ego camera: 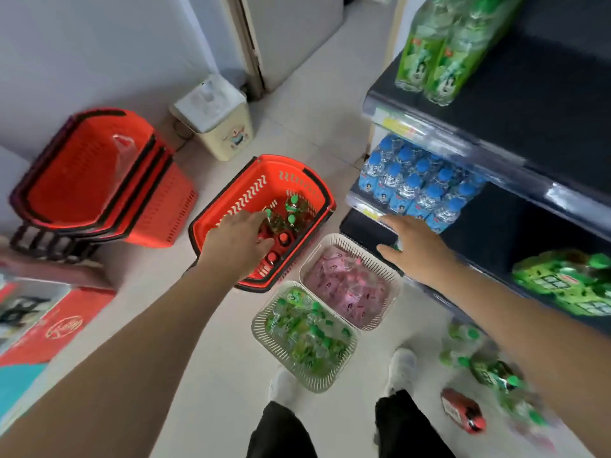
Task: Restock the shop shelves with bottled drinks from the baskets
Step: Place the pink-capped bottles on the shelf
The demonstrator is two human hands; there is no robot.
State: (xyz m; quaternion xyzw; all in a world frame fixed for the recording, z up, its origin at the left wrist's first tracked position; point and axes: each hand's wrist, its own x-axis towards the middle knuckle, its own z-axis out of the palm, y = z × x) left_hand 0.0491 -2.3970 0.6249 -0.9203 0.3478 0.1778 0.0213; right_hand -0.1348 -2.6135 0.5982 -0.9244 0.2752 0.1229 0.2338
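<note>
Left hand [238, 243] reaches into the mid-frame red basket [264, 170] for bottles [292, 209], grip loose and empty; right hand [417, 251] hovers open-fingered by the shelf [545, 104].

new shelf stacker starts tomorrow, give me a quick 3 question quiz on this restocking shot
1. True or false: the left hand is down in the red basket that holds bottles.
2. What colour are the caps of the shelf bottles just beyond the right hand? A green, B blue, C red.
3. Fill in: the white basket nearer the shelf holds ___-labelled bottles.

Key: 1 true; 2 B; 3 pink.
</note>
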